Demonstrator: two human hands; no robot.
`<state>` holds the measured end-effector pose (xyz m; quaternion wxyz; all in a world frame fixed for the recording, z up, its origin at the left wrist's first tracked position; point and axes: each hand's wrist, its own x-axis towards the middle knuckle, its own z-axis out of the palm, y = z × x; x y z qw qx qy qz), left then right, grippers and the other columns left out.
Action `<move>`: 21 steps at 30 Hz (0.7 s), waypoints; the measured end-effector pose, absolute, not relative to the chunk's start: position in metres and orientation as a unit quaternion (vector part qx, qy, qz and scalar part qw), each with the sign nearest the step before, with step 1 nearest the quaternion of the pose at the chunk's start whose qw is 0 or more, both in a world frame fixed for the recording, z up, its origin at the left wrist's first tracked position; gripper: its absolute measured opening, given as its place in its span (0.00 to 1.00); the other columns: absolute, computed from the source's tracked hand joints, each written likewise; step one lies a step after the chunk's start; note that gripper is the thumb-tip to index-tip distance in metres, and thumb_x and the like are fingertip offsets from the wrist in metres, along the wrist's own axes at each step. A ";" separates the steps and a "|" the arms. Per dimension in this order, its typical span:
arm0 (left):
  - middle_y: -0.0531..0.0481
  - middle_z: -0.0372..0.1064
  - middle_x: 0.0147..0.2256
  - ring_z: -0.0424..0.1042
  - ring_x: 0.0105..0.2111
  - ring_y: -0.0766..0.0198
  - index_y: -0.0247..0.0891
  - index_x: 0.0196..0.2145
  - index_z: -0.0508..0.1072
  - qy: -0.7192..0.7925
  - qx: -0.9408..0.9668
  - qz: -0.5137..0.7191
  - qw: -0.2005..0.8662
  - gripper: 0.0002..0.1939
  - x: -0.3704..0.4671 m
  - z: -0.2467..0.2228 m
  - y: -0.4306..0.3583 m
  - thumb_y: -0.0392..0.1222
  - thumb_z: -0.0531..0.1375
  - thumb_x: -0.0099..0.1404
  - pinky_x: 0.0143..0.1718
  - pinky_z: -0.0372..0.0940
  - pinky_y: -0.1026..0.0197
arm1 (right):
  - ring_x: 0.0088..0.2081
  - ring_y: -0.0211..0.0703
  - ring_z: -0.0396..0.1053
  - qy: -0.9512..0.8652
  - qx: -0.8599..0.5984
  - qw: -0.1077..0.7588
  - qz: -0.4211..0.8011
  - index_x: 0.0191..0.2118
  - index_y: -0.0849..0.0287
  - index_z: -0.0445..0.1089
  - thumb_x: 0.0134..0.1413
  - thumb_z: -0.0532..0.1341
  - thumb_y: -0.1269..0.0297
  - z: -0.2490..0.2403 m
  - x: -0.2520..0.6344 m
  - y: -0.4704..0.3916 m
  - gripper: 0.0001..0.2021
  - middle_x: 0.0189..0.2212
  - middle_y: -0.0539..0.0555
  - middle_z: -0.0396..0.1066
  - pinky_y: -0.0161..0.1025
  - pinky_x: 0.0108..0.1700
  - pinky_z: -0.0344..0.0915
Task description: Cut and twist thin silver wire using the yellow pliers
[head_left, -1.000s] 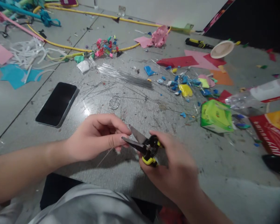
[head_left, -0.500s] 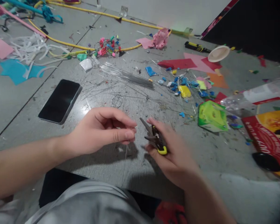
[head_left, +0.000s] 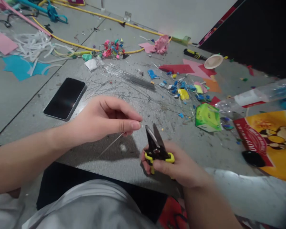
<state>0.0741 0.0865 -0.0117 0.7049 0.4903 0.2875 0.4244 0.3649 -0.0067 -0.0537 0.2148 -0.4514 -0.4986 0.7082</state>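
Note:
My left hand (head_left: 109,119) pinches a thin metal wire (head_left: 112,143) between thumb and fingers; its free length slants down to the left over the grey tabletop. My right hand (head_left: 173,162) is closed around yellow-and-black wire cutters (head_left: 157,144). Their two dark blades point up and stand apart, just right of the left fingertips and not touching them. Beyond the hands lies a bundle of straight wires (head_left: 130,76), with several loose wires around it.
A black phone (head_left: 64,98) lies left of my left arm. To the right are blue and yellow clay bits (head_left: 183,93), a green packet (head_left: 207,117), a plastic bottle (head_left: 250,98) and an orange bag (head_left: 276,136). A yellow cable (head_left: 90,12) runs along the back.
The cutters have turned so their blades point up, spread apart, and my right hand has lowered slightly. My left hand has risen a little; the wire now slants left instead of hanging down.

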 end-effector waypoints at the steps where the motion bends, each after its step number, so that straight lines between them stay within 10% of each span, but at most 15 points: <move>1: 0.49 0.81 0.25 0.74 0.23 0.64 0.44 0.30 0.95 0.281 0.496 0.419 0.706 0.18 0.074 -0.011 0.087 0.49 0.97 0.56 0.26 0.75 0.61 | 0.34 0.48 0.77 -0.501 -0.445 0.208 0.713 0.46 0.55 0.88 0.62 0.85 0.23 -0.055 0.363 -0.008 0.35 0.33 0.54 0.83 0.42 0.39 0.70; 21: 0.45 0.86 0.30 0.80 0.24 0.67 0.38 0.36 0.98 0.213 0.451 0.317 0.807 0.10 0.073 -0.014 0.085 0.25 0.87 0.65 0.28 0.79 0.68 | 0.30 0.40 0.63 -0.516 -0.397 0.181 0.737 0.38 0.53 0.80 0.68 0.82 0.26 -0.052 0.352 -0.014 0.32 0.30 0.47 0.75 0.40 0.32 0.55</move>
